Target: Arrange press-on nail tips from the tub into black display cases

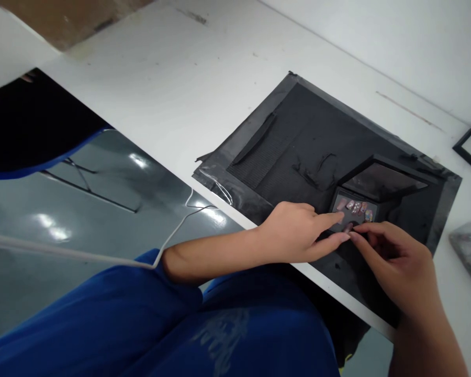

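Pinching a small purplish nail tip (348,227), the right hand (402,259) has the open case (335,201) at its ten o'clock. The left hand (294,230), index and thumb spread, has it at two o'clock. Glossy pink and glittery nail tips (357,207) curve across its smooth grey insert (351,215); the angular lid (384,180) frames a shiny panel above wrinkled, partly ribbed black sheeting (302,120).
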Demonstrator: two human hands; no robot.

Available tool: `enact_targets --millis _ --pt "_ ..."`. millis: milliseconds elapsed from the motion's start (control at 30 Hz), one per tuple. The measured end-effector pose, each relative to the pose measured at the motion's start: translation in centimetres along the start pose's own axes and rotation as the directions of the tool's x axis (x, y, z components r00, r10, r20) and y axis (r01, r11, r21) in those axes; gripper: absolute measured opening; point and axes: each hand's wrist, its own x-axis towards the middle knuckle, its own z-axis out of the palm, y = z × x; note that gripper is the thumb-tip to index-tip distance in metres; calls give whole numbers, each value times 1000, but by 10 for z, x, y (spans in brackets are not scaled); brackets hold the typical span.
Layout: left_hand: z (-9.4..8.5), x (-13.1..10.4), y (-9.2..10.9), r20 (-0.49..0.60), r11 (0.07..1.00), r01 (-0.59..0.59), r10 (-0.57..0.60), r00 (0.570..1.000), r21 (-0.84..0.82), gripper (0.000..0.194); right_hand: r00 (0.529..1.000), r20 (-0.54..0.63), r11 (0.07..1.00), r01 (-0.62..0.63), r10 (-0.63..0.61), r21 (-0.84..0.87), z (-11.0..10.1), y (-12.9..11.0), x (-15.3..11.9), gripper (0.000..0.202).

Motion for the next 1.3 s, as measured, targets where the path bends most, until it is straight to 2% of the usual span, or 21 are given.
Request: enact_targets --millis 167,400,600,967,1100,1200,1300 --pt "3 1 1 7 995 -35 35 999 91 42 1000 -30 1000 -4 3 -17 3 0 0 21" --pt "3 0 0 62 988 -62 53 997 139 41 983 -120 986 -149 139 -76 15 -1 -1 26" --pt "5 -1 -1 49 989 -68 62 997 132 40 975 -158 983 -167 153 -75 19 -2 -3 27" --pt "5 0 -2 72 991 -62 54 996 122 44 975 -185 963 -165 126 -212 22 -8 1 25" --pt "5 0 -2 88 988 -49 36 995 144 43 975 -184 976 -154 125 -155 23 -7 1 24" --pt "3 1 0 136 987 -35 13 991 157 43 967 -212 989 -146 140 -14 22 -4 -2 30" --pt "1 1 1 194 989 -12 -17 981 147 45 947 -306 994 -86 101 61 15 0 -11 29"
